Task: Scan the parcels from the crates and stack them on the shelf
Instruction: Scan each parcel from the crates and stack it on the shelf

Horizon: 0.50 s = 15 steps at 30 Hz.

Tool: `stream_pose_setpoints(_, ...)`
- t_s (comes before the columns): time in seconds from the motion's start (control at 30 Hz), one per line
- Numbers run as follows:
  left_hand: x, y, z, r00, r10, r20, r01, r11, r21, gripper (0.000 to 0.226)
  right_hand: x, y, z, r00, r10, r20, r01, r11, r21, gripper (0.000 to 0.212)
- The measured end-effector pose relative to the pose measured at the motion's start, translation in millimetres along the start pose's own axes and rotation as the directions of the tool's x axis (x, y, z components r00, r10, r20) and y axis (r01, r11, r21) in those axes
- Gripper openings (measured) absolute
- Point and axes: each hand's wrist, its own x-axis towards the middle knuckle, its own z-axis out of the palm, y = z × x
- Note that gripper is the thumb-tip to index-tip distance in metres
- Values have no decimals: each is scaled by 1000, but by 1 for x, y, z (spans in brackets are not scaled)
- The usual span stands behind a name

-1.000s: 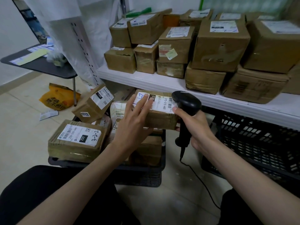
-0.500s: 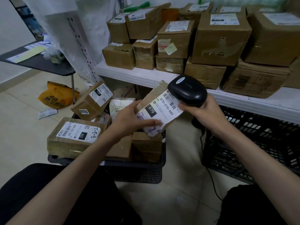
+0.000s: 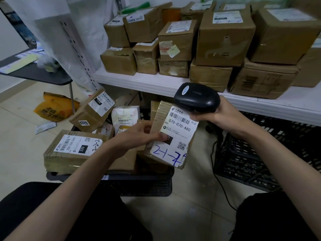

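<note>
Left hand (image 3: 139,134) reaching in from lower left, thumb pinching tilted parcel (image 3: 173,134) above the crate (image 3: 139,186), label up. Right hand (image 3: 224,117) wrapped round scanner (image 3: 197,98), head touching the parcel's top edge.
</note>
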Motion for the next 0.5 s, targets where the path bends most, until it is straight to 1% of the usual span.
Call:
stream_pose_setpoints(0.03, 0, 1, 2, 1000, 9, -5, -9, 1000, -14, 18, 0, 1, -1, 1000, 0, -1, 0, 1000, -7, 57)
stream_pose_setpoints(0.1, 0, -1, 6, 1000, 24, -13, -24, 999, -37, 21, 1, 3, -3, 1000, 4, -6, -4, 1000, 0, 55)
stream_pose_setpoints(0.17, 4, 0, 9, 999, 20, -34, -22, 998, -65, 24, 3, 3, -1, 998, 6, -57, -5, 1000, 8, 48)
stream_pose_setpoints(0.23, 11, -2, 9, 995, 22, -94, -30, 996, -84, 36, 3, 6, 5, 975, 8, -222, -12, 1000, -13, 38)
stream_pose_setpoints(0.27, 15, -2, 9, 989, 25, -149, -39, 995, -94, 45, 2, 7, 8, 947, 16, -321, -23, 1000, -20, 36)
stream_pose_setpoints(0.3, 18, -1, 8, 976, 34, -213, -57, 993, -102, 49, 0, 8, 12, 916, 28, -401, -39, 999, -17, 36)
stream_pose_setpoints(0.33, 21, -1, 7, 959, 55, -279, -87, 991, -105, 46, -1, 10, 14, 890, 52, -452, -61, 998, -4, 38)
stream_pose_setpoints(0.37, 23, 0, 6, 937, 67, -343, -113, 987, -115, 42, -4, 11, 16, 878, 81, -473, -80, 997, 23, 39)
stream_pose_setpoints(0.4, 27, 0, 7, 914, 67, -401, -132, 982, -135, 43, -6, 12, 17, 875, 112, -470, -95, 994, 60, 36)
stream_pose_setpoints(0.5, 36, -1, 8, 863, 64, -502, -155, 978, -142, 66, -15, 6, 22, 908, 198, -368, -132, 972, 195, 17)
